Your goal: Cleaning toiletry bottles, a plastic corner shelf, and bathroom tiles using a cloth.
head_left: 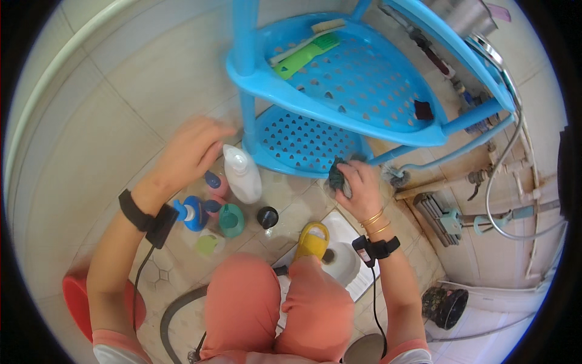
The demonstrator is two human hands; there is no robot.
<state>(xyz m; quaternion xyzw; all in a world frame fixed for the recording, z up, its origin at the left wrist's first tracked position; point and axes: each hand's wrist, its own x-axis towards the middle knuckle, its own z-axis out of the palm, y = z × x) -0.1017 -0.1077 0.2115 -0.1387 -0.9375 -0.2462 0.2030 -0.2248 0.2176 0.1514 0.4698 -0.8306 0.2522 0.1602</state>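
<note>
left hand [193,151] hovers loosely open just left of the white pump bottle [242,174]; right hand [359,190], right of it, grips a dark scrub pad [337,174].

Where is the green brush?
In the head view, the green brush lies on the blue rack's top shelf, at its upper left, beside a pale brush.

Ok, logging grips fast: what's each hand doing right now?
Left hand: open, fingers on the white bottle, not gripping.
Right hand: closed on a dark scrubber.
</note>
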